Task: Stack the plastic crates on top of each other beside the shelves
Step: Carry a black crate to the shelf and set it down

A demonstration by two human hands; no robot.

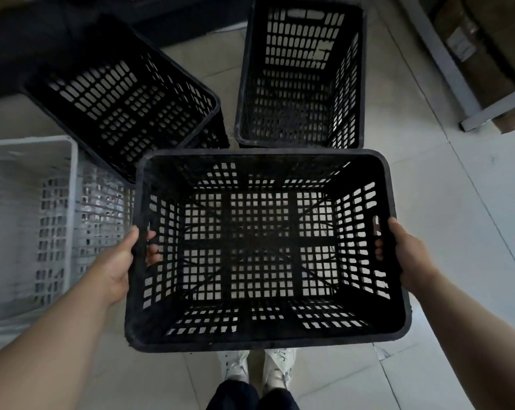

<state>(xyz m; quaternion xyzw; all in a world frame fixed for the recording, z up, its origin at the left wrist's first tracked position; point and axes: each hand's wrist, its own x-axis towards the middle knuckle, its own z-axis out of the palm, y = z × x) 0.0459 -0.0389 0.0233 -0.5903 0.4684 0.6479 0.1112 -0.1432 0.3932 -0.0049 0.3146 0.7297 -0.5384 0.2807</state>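
A black slatted plastic crate (262, 340) fills the middle of the view, held off the tiled floor, mouth up. My left hand (118, 263) grips its left wall, fingers through the handle slot. On the opposite wall my right hand (410, 255) holds the right handle slot the same way. Beyond it stand two more black crates: one tilted at the upper left (123, 93) and one upright at the upper middle (300, 75). A grey crate (28, 220) stands at the left edge.
A grey metal shelf frame (445, 66) with cardboard boxes (481, 48) runs along the upper right. My white shoes (259, 368) show below the held crate. Dark objects fill the top left corner. Pale floor tiles lie open on the right.
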